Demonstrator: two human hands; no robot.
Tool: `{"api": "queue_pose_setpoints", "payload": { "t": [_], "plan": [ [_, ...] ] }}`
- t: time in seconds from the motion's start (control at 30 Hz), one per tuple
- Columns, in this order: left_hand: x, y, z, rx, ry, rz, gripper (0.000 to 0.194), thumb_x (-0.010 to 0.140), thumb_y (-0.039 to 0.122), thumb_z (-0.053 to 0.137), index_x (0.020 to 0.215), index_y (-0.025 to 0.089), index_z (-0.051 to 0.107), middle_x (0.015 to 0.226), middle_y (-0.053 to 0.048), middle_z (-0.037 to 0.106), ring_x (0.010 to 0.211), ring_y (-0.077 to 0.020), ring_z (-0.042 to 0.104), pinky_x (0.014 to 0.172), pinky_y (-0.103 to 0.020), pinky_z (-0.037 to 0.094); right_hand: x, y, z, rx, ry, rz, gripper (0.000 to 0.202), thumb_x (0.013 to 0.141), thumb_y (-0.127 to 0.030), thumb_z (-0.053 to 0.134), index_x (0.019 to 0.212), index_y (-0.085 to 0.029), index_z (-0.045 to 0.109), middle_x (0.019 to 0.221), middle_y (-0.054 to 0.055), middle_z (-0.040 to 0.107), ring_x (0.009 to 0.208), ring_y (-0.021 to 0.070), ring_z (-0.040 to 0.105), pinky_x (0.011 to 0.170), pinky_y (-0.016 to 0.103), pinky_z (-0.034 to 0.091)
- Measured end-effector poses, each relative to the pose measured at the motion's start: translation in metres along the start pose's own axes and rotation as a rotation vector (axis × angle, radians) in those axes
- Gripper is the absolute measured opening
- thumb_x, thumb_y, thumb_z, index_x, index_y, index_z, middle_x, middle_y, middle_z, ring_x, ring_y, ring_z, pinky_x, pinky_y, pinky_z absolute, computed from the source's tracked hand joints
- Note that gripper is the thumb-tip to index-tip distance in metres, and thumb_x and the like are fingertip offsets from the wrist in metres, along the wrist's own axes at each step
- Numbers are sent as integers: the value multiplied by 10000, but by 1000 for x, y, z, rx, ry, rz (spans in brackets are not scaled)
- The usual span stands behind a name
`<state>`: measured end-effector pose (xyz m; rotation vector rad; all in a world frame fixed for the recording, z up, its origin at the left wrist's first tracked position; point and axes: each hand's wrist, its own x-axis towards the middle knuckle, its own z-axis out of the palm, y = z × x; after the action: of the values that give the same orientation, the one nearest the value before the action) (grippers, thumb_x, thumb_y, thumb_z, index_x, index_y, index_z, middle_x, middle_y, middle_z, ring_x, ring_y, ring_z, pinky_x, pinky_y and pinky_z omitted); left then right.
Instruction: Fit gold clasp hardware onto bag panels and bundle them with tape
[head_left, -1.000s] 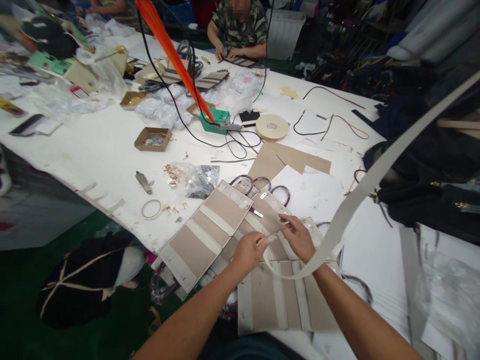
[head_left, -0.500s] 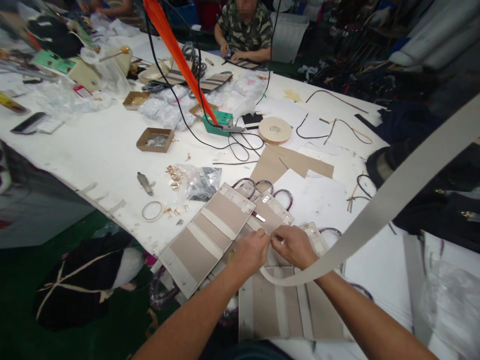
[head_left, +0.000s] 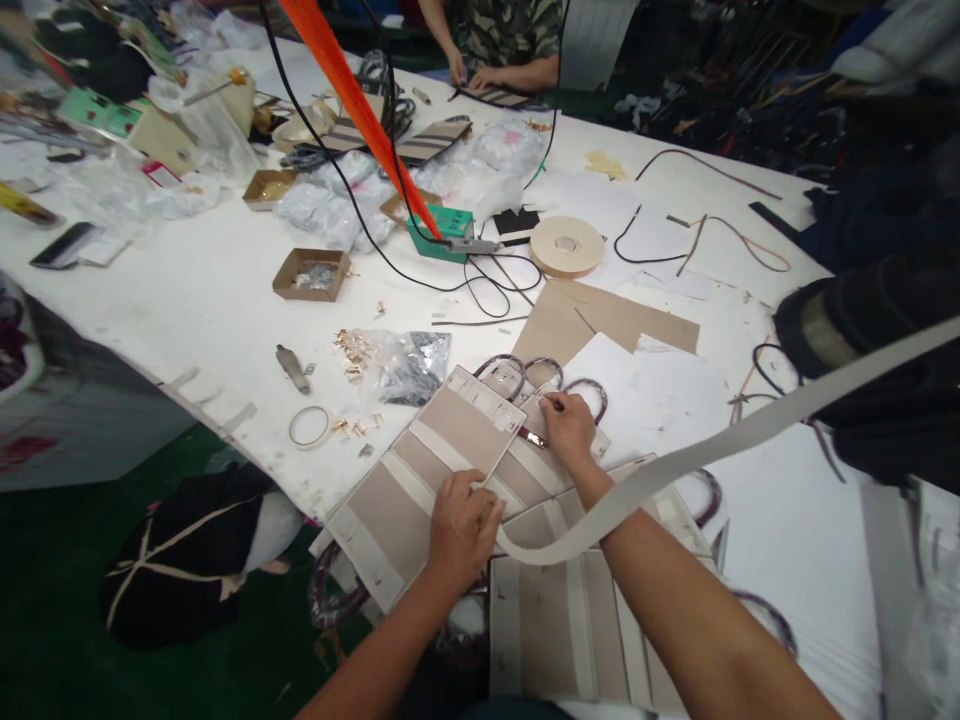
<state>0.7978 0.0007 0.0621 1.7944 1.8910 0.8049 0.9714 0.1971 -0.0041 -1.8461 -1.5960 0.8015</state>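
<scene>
Flat beige bag panels [head_left: 426,455] with pale bands lie overlapped before me, dark plastic-wrapped handles [head_left: 585,385] along their far edges. Over the middle panels, my left hand [head_left: 463,525] is curled on a long off-white strip [head_left: 645,490], whose near end meets its fingers. From there the strip sweeps up across my right forearm and out at the right. Farther forward, my right hand [head_left: 571,432] pinches at the top of a panel; a small dark bit shows at its fingertips, too small to name. Beside it lies a small shiny metal piece [head_left: 534,438].
A clear bag of small parts [head_left: 412,365], a cardboard box [head_left: 311,275], a tape roll [head_left: 567,246] and a green box with cables [head_left: 442,232] lie ahead. An orange hanging band [head_left: 360,110] comes down to the green box. Across the table, a person in camouflage [head_left: 514,40] works.
My hands have moved apart: the right forward to the top of a panel, the left back toward me with the strip. The strip hangs lower at the right, and the view has shifted slightly.
</scene>
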Motion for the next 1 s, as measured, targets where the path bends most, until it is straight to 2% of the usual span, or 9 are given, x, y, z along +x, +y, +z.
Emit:
{"api": "queue_pose_setpoints", "payload": {
  "t": [0.13,0.23,0.37,0.47,0.6,0.7,0.77,0.9,1.0],
  "plan": [
    [11,-49,-36,89,132,-108,200,951,347,603,830,222,701,1361,-129,611,1343,-318,499,1152,-516,381,10,0,-1,-22,16,58,510,836,-474,616,1252,-195,710,998,83,711,874,260,595,828,380,444],
    [29,-91,-54,115,89,-214,254,899,422,602,789,218,705,1458,-134,586,1406,-349,457,1194,-557,329,22,-6,-7,9,-6,77,365,862,-416,583,1057,-168,767,962,117,720,887,278,609,845,401,443],
    [55,-125,-69,45,-106,-319,271,822,449,581,744,226,715,1260,-138,723,1390,-357,510,1147,-504,405,23,-14,-23,113,-21,77,348,868,-401,578,1031,-149,755,985,140,735,982,300,622,914,415,457],
    [66,-127,-75,18,-152,-298,304,813,485,548,714,235,689,1075,-111,771,1269,-335,608,1067,-436,475,-8,-18,-34,203,-30,83,403,880,-449,561,1114,-166,726,1072,130,737,1063,304,621,973,428,464],
    [70,-115,-77,59,-162,-258,348,818,547,537,714,242,668,958,-81,764,1062,-313,661,1001,-418,495,-73,-33,-24,373,-153,121,349,806,-483,678,1004,-203,743,972,86,766,953,299,682,895,424,535],
    [70,-93,-85,37,-165,-333,412,795,615,559,771,225,690,892,-69,745,945,-302,654,886,-389,517,-103,-49,-14,549,-218,175,401,796,-450,684,1113,-209,726,912,46,773,834,271,709,777,400,584],
    [71,-70,-98,-58,-231,-408,461,805,662,573,823,217,689,837,-37,724,845,-269,647,774,-340,516,-114,-57,-21,646,-214,210,435,812,-434,661,1180,-208,707,877,37,770,791,258,712,742,396,597],
    [77,-5,-125,-164,-422,-312,448,834,684,607,824,239,665,838,-1,702,841,-252,638,769,-316,501,-144,-54,-76,905,-132,289,428,814,-428,717,1202,-250,698,979,31,779,862,251,730,811,398,606],
    [84,46,-110,-151,-582,-153,412,848,648,621,786,242,657,799,8,685,812,-244,633,771,-318,495,-188,-31,-125,1060,22,388,452,792,-427,788,1204,-266,691,1094,49,777,915,260,734,816,393,603]
  ]
}}
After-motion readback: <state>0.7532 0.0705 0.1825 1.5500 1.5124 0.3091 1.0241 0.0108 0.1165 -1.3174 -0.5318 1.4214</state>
